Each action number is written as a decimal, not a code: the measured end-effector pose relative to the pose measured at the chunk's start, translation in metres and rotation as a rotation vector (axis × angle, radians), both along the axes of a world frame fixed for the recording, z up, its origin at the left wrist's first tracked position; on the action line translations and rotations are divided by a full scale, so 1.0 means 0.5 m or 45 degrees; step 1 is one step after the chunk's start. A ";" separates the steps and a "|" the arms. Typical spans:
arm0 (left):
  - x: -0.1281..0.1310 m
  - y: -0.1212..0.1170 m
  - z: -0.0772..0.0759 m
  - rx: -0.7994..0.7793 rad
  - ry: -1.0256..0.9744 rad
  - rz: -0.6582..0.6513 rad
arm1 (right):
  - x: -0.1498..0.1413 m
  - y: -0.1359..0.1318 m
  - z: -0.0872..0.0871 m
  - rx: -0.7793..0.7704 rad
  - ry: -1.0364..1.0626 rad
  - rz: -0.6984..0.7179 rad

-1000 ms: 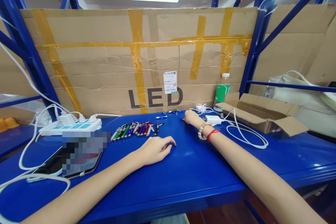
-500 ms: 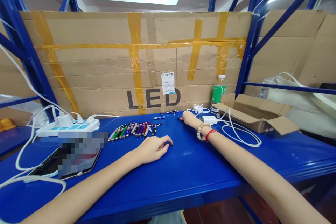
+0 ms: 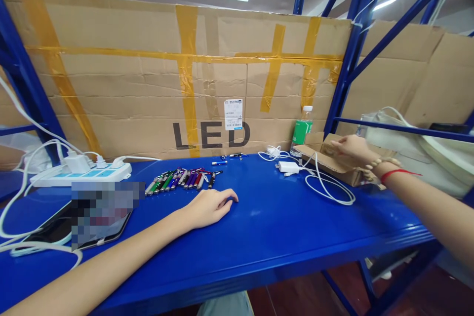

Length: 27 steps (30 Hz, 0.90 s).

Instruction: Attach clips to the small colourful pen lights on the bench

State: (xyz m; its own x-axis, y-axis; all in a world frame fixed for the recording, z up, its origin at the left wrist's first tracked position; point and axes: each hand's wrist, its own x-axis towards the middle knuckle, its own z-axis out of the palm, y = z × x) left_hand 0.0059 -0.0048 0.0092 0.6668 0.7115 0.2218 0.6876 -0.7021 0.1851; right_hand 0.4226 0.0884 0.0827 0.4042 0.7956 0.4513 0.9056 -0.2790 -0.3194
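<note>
In the head view, the left hand (image 3: pixel 209 206) is resting on the blue desk (image 3: pixel 266 237), between its middle and its front edge, with fingers loosely curling and a narrow gap showing between thumb and fingers. The right hand (image 3: pixel 351 147) is hanging at the open cardboard box (image 3: pixel 338 167), which is sitting by the desk's right end; its fingers are bending inward, and whether they are gripping anything or touching the box, I cannot tell. A beaded bracelet (image 3: pixel 381 162) and a red cord (image 3: pixel 400 172) are circling that wrist.

Beyond the left hand, a row of small coloured metal tubes (image 3: pixel 185 179) is lying side by side, left of the desk's centre. A blue tube (image 3: pixel 219 163) is lying apart, nearer the back edge, and a black tube (image 3: pixel 235 155) is lying just behind it. Left of the box, a white charger (image 3: pixel 288 167) is lying near a looping white cable (image 3: pixel 346 202), while a green-labelled bottle (image 3: pixel 301 131) is standing at the back edge. A white power strip (image 3: pixel 103 174) is occupying the back left corner.
</note>
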 end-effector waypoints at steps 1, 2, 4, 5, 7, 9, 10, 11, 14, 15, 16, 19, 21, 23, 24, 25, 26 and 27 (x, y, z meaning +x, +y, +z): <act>0.000 0.000 0.000 0.002 0.001 -0.004 | 0.008 -0.007 -0.005 -0.034 0.008 -0.037; -0.001 0.000 0.000 0.004 0.001 -0.009 | 0.009 -0.011 -0.008 -0.042 0.004 -0.064; -0.001 -0.001 0.001 0.006 0.006 -0.018 | -0.011 -0.013 0.000 -0.006 -0.026 -0.088; -0.002 -0.001 0.001 0.009 0.008 -0.021 | -0.030 -0.011 0.008 0.022 -0.047 -0.079; -0.002 -0.001 0.002 0.015 0.014 -0.022 | -0.082 -0.001 0.031 0.077 -0.096 -0.007; -0.002 -0.001 0.003 0.021 0.019 -0.023 | -0.148 0.013 0.050 0.153 -0.151 0.103; -0.001 -0.001 0.003 0.023 0.021 -0.023 | -0.184 0.021 0.055 0.183 -0.182 0.179; -0.001 -0.002 0.003 0.024 0.025 -0.024 | -0.221 0.030 0.056 0.204 -0.209 0.264; 0.000 -0.004 0.004 0.038 0.042 -0.020 | -0.323 0.061 0.028 0.179 -0.362 0.856; 0.000 -0.005 0.004 0.045 0.047 -0.021 | -0.352 0.073 0.010 0.071 -0.396 0.983; 0.000 -0.006 0.004 0.049 0.049 -0.025 | -0.376 0.085 -0.011 -0.059 -0.416 1.053; 0.000 -0.007 0.004 0.087 0.056 -0.022 | -0.428 0.122 -0.076 -0.175 -0.423 1.088; -0.001 -0.007 0.003 0.090 0.065 -0.011 | -0.447 0.145 -0.111 -0.213 -0.416 1.065; -0.002 -0.006 0.002 0.087 0.067 -0.002 | -0.457 0.164 -0.134 -0.232 -0.406 1.035; -0.002 -0.005 0.001 0.082 0.064 0.003 | -0.459 0.172 -0.142 -0.235 -0.402 1.018; -0.003 -0.005 0.000 0.078 0.058 0.004 | -0.461 0.178 -0.147 -0.236 -0.401 1.005; -0.003 -0.004 -0.001 0.072 0.049 0.004 | -0.462 0.183 -0.151 -0.235 -0.403 0.993; -0.003 -0.003 -0.002 0.067 0.036 0.002 | -0.463 0.187 -0.154 -0.235 -0.409 0.984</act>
State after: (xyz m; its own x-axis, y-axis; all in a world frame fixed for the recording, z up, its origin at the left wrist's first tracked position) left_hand 0.0042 -0.0064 0.0082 0.6723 0.7003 0.2402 0.6930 -0.7094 0.1286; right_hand 0.1914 0.1819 0.0059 -0.4069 0.8671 0.2875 0.9018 0.4314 -0.0248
